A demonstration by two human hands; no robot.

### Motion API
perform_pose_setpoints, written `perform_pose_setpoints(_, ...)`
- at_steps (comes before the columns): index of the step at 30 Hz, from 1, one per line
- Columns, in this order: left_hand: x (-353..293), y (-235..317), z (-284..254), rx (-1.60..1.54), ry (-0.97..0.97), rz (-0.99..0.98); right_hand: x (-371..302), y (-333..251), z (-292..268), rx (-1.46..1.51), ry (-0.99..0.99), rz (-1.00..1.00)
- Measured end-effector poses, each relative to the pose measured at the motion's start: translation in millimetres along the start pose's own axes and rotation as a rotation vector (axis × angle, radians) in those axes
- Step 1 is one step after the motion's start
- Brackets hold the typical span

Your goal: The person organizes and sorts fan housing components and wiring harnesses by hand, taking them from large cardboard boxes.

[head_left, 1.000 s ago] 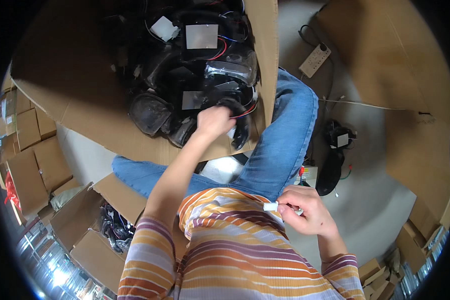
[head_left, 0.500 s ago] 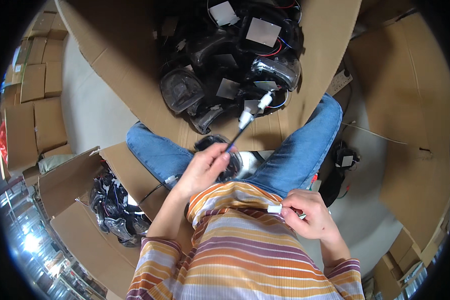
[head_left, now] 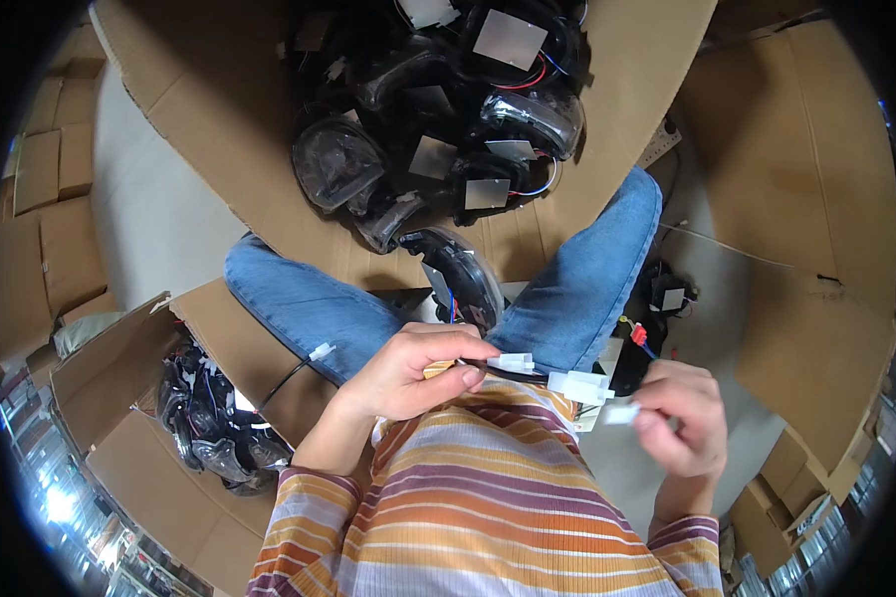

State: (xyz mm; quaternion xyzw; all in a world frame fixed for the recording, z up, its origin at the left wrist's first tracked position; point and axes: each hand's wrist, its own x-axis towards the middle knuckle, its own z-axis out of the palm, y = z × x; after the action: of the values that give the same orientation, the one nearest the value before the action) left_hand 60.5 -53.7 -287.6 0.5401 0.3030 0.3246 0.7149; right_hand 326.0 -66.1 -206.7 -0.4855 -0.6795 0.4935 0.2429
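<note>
The left hand [head_left: 408, 373] is back at the lap, pinched narrow around a black cable [head_left: 488, 368] just behind its white plug [head_left: 515, 362]. A second ago that hand was up at the pile of black lamp housings [head_left: 438, 129] on the cardboard sheet [head_left: 219, 129]; half a second ago it was drawing the cable toward the body. Now one housing [head_left: 463, 279] lies between the knees at the near edge of the cardboard, and its lead is in the fingers.

The right hand [head_left: 679, 418] has come in from the side. It was holding a small white piece against the striped shirt [head_left: 488, 517] throughout; it now pinches a white connector [head_left: 619, 410] between thumb and fingertips, just beside a second white connector block [head_left: 579, 385] that sits at the end of the cable. Whether those two white parts touch or sit a hair apart, I cannot tell.

So the change reads clearly: cable fetched, both ends brought together in front of the chest. By my judgement the plugs are lined up and the mating itself is not yet done.

Off to the left, an open cardboard box [head_left: 119, 398] on the floor holds more black housings [head_left: 209, 428], a loose white-tipped lead [head_left: 304, 363] poking up from it. At the right knee, another black part with red wiring [head_left: 657, 308] rests on the floor.
</note>
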Motion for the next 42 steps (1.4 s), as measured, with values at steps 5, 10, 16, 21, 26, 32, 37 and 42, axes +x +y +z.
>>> perform_pose_setpoints(5,1,-2,0,-0.008,-0.085,0.060,27,-5,27,0.185,-0.119,-0.037)
perform_pose_setpoints(10,-1,-2,6,-0.022,-0.092,0.044,32,-3,30,0.261,-0.189,-0.001)
perform_pose_setpoints(16,-3,-4,4,-0.032,-0.095,-0.050,28,-4,36,-0.048,-0.036,-0.075)
perform_pose_setpoints(21,7,2,2,0.025,-0.105,-0.068,29,-1,41,-0.216,-0.036,-0.101)
perform_pose_setpoints(26,4,7,0,0.090,0.182,-0.291,25,1,20,-0.052,-0.002,0.027)
perform_pose_setpoints(32,1,0,-10,0.134,0.127,0.011,23,-5,4,0.119,-0.029,-0.007)
perform_pose_setpoints(37,3,4,-14,0.130,0.015,0.045,34,-9,4,0.226,-0.106,0.014)
perform_pose_setpoints(42,1,4,-20,0.140,-0.032,0.100,38,-9,5,0.283,-0.128,0.022)
